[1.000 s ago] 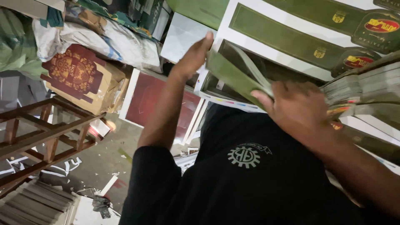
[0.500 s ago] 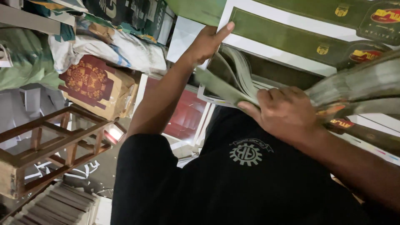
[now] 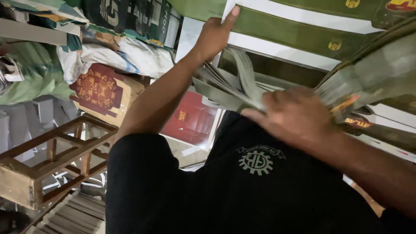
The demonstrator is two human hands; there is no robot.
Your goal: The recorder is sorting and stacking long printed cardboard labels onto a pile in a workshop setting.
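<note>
The right hand (image 3: 294, 115) has its fingers closed over a fanned stack of green sheets (image 3: 234, 89), running leftward; the left hand (image 3: 214, 34) presses, probably flat, on the green-and-white sheet (image 3: 286, 30) above.

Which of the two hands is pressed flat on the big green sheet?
The left hand, raised onto the green sheet; the right hand grips folded sheets.

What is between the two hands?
In the head view, a fanned bundle of flat green card sheets lies between them: the left hand presses its far end, and the right hand grips its near end.
</note>
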